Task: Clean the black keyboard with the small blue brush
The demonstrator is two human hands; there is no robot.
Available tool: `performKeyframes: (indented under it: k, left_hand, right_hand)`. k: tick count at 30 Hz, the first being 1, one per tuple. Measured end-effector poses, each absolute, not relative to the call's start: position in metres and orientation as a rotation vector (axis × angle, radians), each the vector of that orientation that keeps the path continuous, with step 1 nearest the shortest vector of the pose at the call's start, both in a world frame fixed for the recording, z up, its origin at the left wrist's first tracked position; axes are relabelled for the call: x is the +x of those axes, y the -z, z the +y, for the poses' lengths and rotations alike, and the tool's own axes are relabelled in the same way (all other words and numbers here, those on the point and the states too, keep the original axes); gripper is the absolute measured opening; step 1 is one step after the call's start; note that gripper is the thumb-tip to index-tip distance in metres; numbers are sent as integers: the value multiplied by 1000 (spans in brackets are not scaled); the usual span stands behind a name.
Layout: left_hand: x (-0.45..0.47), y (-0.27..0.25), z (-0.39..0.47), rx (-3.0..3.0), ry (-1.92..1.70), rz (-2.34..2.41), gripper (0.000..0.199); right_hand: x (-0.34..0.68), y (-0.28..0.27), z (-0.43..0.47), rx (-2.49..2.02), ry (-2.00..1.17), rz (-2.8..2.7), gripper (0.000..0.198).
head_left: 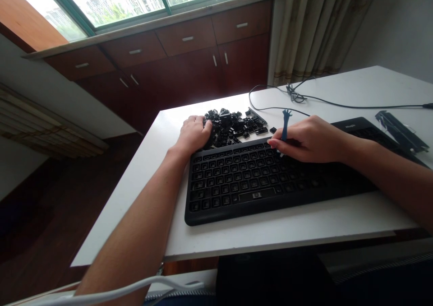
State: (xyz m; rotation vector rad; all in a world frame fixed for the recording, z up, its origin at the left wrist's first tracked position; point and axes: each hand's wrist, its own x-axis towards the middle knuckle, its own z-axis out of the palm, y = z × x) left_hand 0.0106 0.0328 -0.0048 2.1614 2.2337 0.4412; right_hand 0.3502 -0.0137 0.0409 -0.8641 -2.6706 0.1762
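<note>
A black keyboard (243, 173) with its keycaps off lies on the white table, its key sockets bare. My right hand (309, 139) is closed around a slim blue stick-like tool (285, 124) whose upper end splays out like a tiny hand. The tool's lower end is mostly hidden by my fingers, over the upper middle of the keyboard; a bit of white shows there. My left hand (194, 134) lies with fingers apart by the keyboard's far left corner. It touches the left side of a heap of loose black keycaps (228, 125).
A thin black cable (334, 104) runs across the back of the table (365, 85). Dark plastic strips (401, 130) lie to the right. A white cord (135, 288) crosses below my left forearm. Red-brown cabinets (189, 71) stand under the window beyond the table.
</note>
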Motion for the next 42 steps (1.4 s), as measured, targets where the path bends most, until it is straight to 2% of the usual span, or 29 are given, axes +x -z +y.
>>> performKeyframes:
  k: [42]
  left_hand:
    - [10,6,34,2180,-426,2245,67]
  right_hand:
    - [351,-41,-14,-878,-186,-2665,43]
